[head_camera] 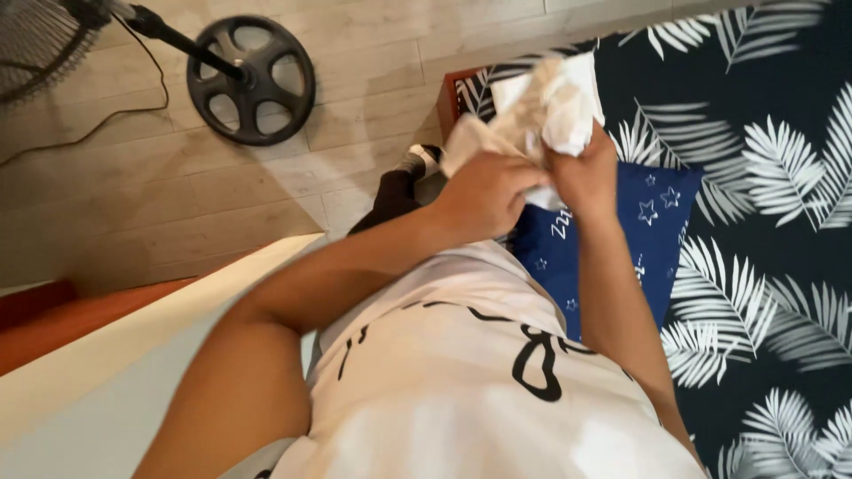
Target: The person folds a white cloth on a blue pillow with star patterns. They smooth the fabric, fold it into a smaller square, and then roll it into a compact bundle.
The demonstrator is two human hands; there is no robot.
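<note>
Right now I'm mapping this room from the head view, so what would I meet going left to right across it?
Fan head → round black fan base → left hand → crumpled white cloth → right hand → blue star-print pillow → dark leaf-print bedcover.

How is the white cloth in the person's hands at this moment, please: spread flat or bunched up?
Bunched up: the white cloth sits crumpled in folds, gripped by the left hand and right hand.

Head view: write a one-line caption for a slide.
Both hands, left hand and right hand, grip a crumpled white cloth above a leaf-patterned bedspread and blue star pillow.
</note>
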